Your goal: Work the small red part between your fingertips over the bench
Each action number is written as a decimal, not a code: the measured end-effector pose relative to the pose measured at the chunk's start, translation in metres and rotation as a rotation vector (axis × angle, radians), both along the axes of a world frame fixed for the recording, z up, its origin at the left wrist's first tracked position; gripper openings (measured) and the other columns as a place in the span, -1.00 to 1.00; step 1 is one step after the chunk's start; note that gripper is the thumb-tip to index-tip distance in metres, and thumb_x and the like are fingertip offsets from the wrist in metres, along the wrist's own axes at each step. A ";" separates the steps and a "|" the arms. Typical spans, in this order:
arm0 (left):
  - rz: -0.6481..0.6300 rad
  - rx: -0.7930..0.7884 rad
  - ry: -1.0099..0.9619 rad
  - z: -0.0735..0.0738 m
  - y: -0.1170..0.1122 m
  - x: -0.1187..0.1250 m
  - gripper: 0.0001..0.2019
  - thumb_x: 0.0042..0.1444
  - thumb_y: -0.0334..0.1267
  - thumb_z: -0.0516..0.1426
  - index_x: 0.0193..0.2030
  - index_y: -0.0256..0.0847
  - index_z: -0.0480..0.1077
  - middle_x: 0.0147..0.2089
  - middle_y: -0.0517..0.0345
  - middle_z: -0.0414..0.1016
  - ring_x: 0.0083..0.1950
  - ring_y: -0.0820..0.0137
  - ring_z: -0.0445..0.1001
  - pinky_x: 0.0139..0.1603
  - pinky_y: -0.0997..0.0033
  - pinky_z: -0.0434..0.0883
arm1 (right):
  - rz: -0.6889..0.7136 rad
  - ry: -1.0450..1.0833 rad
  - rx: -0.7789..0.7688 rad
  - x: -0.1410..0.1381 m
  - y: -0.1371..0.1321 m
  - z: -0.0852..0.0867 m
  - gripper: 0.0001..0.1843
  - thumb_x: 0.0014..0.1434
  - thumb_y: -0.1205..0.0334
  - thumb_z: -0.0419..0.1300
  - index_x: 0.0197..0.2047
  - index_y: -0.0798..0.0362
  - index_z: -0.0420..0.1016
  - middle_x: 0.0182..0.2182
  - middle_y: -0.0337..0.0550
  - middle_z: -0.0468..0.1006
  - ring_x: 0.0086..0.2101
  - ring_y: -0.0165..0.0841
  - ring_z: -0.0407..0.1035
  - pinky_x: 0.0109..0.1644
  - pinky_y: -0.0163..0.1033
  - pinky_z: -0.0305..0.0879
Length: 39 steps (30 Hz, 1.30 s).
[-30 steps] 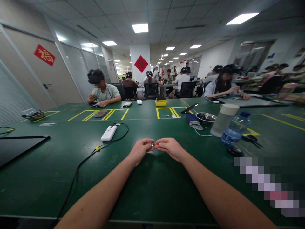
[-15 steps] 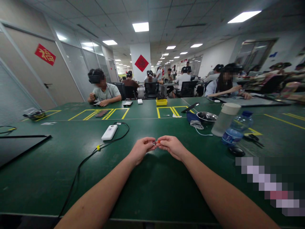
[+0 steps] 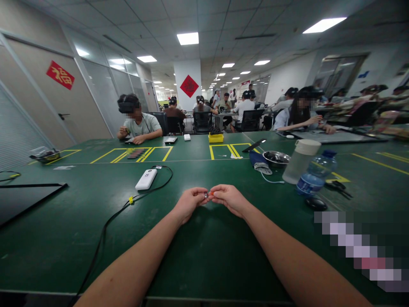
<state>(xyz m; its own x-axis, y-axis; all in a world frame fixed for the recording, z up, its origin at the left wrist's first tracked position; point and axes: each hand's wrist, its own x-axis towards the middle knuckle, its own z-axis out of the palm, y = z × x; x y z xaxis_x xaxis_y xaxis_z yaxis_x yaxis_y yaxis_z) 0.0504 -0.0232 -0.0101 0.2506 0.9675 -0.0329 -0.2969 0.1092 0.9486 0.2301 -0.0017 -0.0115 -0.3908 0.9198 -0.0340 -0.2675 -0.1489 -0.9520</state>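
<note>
Both hands meet above the green table point(image 3: 204, 256), fingertips nearly touching. Between the thumb and fingers of my left hand point(image 3: 191, 204) is a small shiny metal piece point(image 3: 205, 195), too tiny to name. My right hand point(image 3: 230, 200) pinches a small orange piece point(image 3: 211, 193), mostly covered by the fingers. Whether the two pieces touch, I cannot tell.
A white power bank point(image 3: 146, 179) with a black cable lies to the left. On the right stand a steel bowl point(image 3: 277, 163), a frosted bottle point(image 3: 300, 162), a blue-capped water bottle point(image 3: 316, 172) and a black mouse point(image 3: 316, 203). Co-workers sit across the table.
My hands keep their pinches, with hardly any movement between them. The whole view has shifted very slightly.
</note>
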 end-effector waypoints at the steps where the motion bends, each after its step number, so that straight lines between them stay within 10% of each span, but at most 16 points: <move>1: 0.000 0.000 0.002 0.000 0.000 0.000 -0.79 0.01 -0.45 0.18 -0.16 -0.36 0.39 -0.18 -0.11 0.54 -0.17 0.33 0.54 0.01 0.31 0.40 | 0.000 0.000 0.001 0.000 0.000 0.000 -0.80 -0.04 0.36 0.31 -0.28 0.18 0.49 -0.32 -0.01 0.57 -0.33 -0.37 0.50 -0.15 -0.26 0.44; 39: -0.017 0.060 0.036 0.004 -0.002 0.003 -0.77 0.02 -0.42 0.18 -0.13 -0.33 0.41 -0.19 -0.04 0.54 -0.22 0.41 0.53 -0.08 0.39 0.42 | 0.020 0.022 0.025 0.006 0.003 0.004 -0.78 -0.03 0.35 0.31 -0.26 0.18 0.47 -0.36 -0.03 0.57 -0.35 -0.35 0.51 -0.22 -0.28 0.45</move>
<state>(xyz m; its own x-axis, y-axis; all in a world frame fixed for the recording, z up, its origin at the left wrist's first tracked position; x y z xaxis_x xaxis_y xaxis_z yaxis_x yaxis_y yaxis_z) 0.0534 -0.0253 -0.0062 0.2671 0.9635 0.0155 -0.2614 0.0570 0.9635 0.2364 0.0010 -0.0075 -0.4091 0.9125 -0.0018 -0.2860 -0.1301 -0.9493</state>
